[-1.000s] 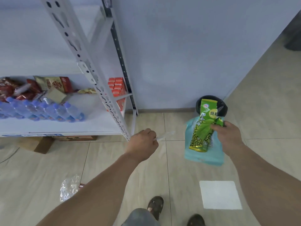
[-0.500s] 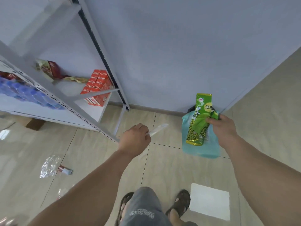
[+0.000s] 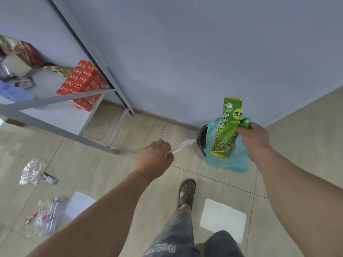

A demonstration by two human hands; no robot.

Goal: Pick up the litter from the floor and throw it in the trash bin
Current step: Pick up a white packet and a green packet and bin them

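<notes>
My right hand [image 3: 253, 139] grips a green snack wrapper [image 3: 227, 130] together with a light blue pouch [image 3: 228, 162] behind it. Both hang just in front of the black trash bin [image 3: 202, 140], which stands against the wall and is mostly hidden by them. My left hand [image 3: 155, 158] is closed on a thin clear plastic wrapper [image 3: 182, 145] that points toward the bin. On the floor at left lie a crumpled clear wrapper [image 3: 32, 170], a small foil wrapper [image 3: 49, 179] and a clear bag with a bottle [image 3: 46, 217].
A grey metal shelf rack [image 3: 104, 119] stands at left, holding red cartons [image 3: 81, 86] and snack packs. Two white paper sheets [image 3: 222, 218] [image 3: 79, 204] lie on the tiled floor. My sandalled foot [image 3: 186, 192] is planted between them. The wall runs behind the bin.
I have stepped closer to the bin and the view has swung left. More floor litter has come into sight at left. Both hands keep their hold.
</notes>
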